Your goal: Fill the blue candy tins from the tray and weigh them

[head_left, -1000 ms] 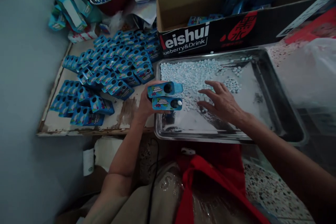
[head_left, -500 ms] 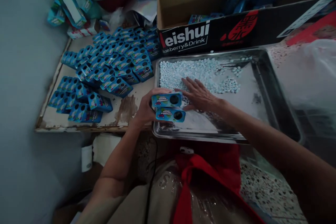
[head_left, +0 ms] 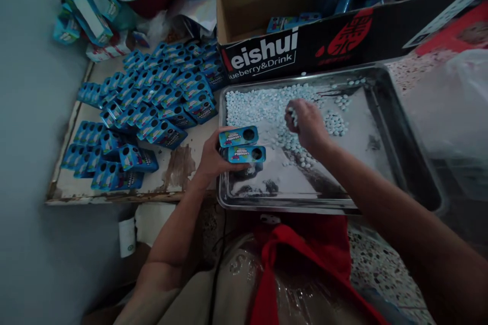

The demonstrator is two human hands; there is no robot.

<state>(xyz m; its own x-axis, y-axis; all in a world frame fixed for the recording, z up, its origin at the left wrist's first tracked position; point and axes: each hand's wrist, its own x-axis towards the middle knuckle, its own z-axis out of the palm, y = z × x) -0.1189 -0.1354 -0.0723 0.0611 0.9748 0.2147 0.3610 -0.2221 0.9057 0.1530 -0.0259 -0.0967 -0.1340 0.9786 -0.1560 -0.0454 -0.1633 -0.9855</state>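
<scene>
Two small blue boxes (head_left: 238, 136), each with a round dark hole, are gripped side by side in my left hand (head_left: 213, 156) over the left edge of the metal tray (head_left: 409, 162). Many small pale blue candies (head_left: 253, 104) lie in the tray, mostly along its far left part. Above them, my right hand (head_left: 307, 121) is curled closed around some candies, a few showing between the fingers. White powder coats much of the tray floor.
Rows of blue boxes (head_left: 152, 91) stand on the worn white table (head_left: 198, 147) at left. A large black carton (head_left: 316, 43) is behind the tray. A bowl of blue wrapped pieces (head_left: 156, 2) sits at the back left; a clear plastic bag (head_left: 453, 101) is at right.
My right hand has moved right and away from the boxes, and its spread fingers have closed around candies. My left hand still holds both boxes, slightly shifted.
</scene>
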